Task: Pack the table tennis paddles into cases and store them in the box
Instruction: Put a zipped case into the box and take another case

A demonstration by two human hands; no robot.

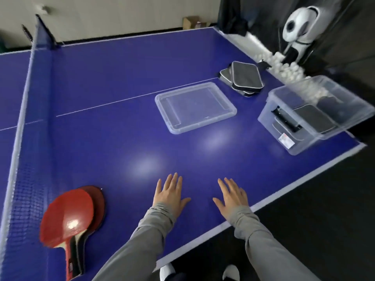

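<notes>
Right now both hands are lying flat on the blue table [121, 88] at the bottom middle of the frame. The left hand [170, 194] and the right hand [231, 196] are spreading their fingers out straight and are holding nothing. Grey sleeves are covering both arms.

At the lower left, close to the net [24, 122], the paddles [71, 222] are waiting in a small stack. It looks like two, one on top of the other, but it is hard to be sure. The top one is showing a shiny red face, with a bright spot of light on it. The handles are pointing down toward the bottom edge of the frame.

A paddle is probably light and stiff, so one hand should be enough. The red rubber is likely a bit sticky, and fingers could leave marks on it. The handle looks like the best place to take hold, since it is sticking out past the round part.

At the upper right, the dark cases [242, 79] with pale edges are sitting in a loose pile. They are likely soft and floppy. Just below them, the clear lid [195, 107] is lying flat. At the right edge, the clear box [316, 114] is standing open, with dark cases already inside. Behind it, white balls [288, 67] are piling up near a white machine [298, 27].
</notes>
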